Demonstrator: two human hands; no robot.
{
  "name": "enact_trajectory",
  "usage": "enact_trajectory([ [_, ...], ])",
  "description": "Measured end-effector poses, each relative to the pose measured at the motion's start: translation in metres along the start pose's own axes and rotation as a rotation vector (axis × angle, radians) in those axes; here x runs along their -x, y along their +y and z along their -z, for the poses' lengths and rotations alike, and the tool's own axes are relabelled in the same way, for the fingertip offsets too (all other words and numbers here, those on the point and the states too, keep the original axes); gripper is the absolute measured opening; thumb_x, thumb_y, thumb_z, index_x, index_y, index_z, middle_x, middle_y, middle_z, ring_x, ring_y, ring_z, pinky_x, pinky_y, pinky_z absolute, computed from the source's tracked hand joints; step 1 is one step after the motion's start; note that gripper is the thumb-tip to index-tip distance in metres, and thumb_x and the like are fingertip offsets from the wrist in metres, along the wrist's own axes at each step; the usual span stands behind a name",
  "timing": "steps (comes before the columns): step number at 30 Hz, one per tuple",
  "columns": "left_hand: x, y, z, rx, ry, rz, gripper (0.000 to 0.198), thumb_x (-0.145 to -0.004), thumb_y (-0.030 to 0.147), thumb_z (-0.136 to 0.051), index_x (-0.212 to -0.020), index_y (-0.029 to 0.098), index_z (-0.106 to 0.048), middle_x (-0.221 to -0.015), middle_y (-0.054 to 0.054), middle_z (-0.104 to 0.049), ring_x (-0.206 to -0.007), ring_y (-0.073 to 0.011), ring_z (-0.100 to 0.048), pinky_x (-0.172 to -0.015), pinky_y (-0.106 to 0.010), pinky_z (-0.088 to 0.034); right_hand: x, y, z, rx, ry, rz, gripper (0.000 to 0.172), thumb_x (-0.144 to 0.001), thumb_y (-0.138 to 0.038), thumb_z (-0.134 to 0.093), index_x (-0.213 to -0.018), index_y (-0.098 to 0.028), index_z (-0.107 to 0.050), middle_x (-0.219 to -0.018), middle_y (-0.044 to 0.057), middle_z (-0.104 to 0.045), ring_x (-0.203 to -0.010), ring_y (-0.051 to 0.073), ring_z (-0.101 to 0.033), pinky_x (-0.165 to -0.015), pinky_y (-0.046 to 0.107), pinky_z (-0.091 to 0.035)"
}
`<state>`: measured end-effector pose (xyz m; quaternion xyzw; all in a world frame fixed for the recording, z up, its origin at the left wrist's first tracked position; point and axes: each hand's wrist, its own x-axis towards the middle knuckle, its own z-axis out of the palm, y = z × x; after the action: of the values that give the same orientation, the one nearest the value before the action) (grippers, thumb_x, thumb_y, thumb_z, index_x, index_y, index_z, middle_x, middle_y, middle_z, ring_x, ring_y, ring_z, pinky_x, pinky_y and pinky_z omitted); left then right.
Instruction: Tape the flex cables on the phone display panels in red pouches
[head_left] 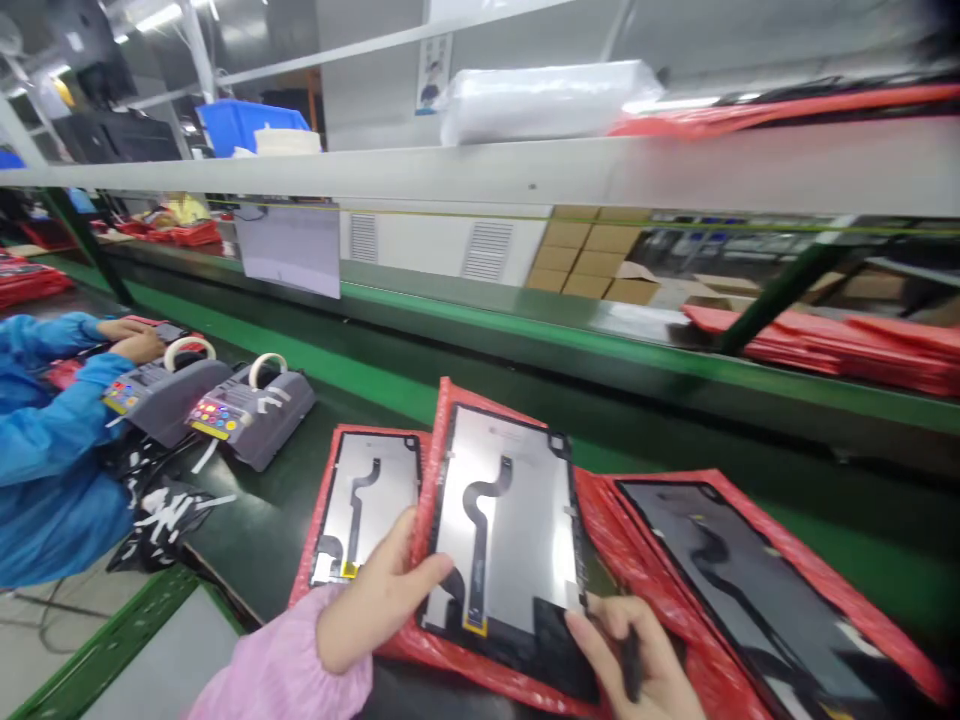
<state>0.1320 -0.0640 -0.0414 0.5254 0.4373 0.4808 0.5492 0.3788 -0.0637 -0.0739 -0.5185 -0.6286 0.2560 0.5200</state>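
My left hand (379,600), in a pink sleeve, grips the left edge of a silver display panel (517,520) that lies in a red padded bag, thumb on its lower left corner. My right hand (637,660) rests at the panel's lower right corner and holds a thin dark tool between the fingers. The panel carries a black flex cable (484,520). A second panel (367,500) in a red bag lies to the left, a third, darker one (750,590) to the right.
Two grey tape dispensers (255,405) stand at the left on the green workbench (360,385). A co-worker in a blue sleeve (52,440) works beside them. A shelf (525,170) runs overhead; red bags (847,345) and cardboard boxes (585,255) sit behind.
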Motion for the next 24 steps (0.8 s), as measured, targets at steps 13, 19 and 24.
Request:
enact_trajectory([
  [13, 0.016, -0.031, 0.126, -0.562, 0.262, 0.221, 0.051, -0.081, 0.057, -0.040, -0.108, 0.016, -0.054, -0.110, -0.016, -0.069, -0.104, -0.0312, -0.065, -0.096, -0.043, -0.047, -0.045, 0.028, -0.039, -0.206, 0.015, -0.500, 0.071, -0.077, -0.087, -0.045, -0.099, -0.020, -0.055, -0.070, 0.007, -0.067, -0.051, 0.017, -0.052, -0.051, 0.030, -0.044],
  [19, 0.011, -0.023, 0.126, -0.809, 0.217, 0.372, 0.054, -0.089, 0.050, -0.037, -0.128, 0.015, -0.048, -0.099, -0.018, -0.073, -0.091, -0.0393, -0.070, -0.078, -0.043, -0.047, -0.028, 0.052, -0.012, -0.205, 0.178, -0.574, 0.060, -0.063, -0.071, -0.075, -0.085, -0.019, -0.057, -0.067, 0.004, -0.064, -0.046, 0.013, -0.050, -0.043, 0.027, -0.041],
  [24, 0.008, -0.018, 0.122, -0.948, 0.122, 0.464, 0.063, -0.094, 0.047, -0.029, -0.146, 0.013, -0.036, -0.108, -0.019, -0.072, -0.100, -0.0388, -0.069, -0.082, -0.041, -0.048, -0.019, 0.054, -0.022, -0.049, 0.209, -0.474, 0.053, -0.064, -0.060, -0.083, -0.079, -0.016, -0.058, -0.062, 0.001, -0.061, -0.043, 0.010, -0.047, -0.040, 0.023, -0.038],
])
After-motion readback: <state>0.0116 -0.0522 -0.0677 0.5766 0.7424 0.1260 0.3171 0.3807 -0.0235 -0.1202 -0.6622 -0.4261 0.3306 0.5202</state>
